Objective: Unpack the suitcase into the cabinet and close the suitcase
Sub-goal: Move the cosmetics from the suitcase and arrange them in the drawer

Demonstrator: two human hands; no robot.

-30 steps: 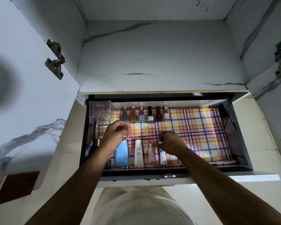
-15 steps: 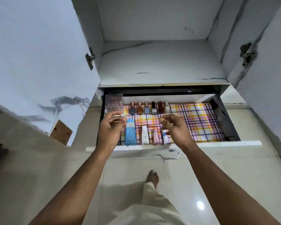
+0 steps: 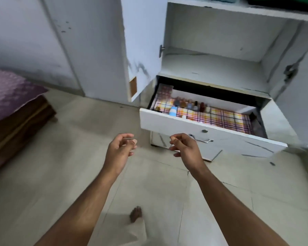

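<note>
The suitcase was nowhere in view, so which way it lay from the hands could not be told. The open cabinet drawer (image 3: 212,129) — its long axis running left to right, small bottles (image 3: 190,105) lined along its back — lay just up and right of the right hand (image 3: 185,148), the nearer one. Both it and the left hand (image 3: 120,150) hung loosely curled and empty over bare floor (image 3: 60,157) — a bed (image 3: 12,96) well off to the left.

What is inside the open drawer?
The drawer holds a plaid liner, a row of small bottles, a blue tube and a clear box. Its front panel hides the nearer contents.
</note>
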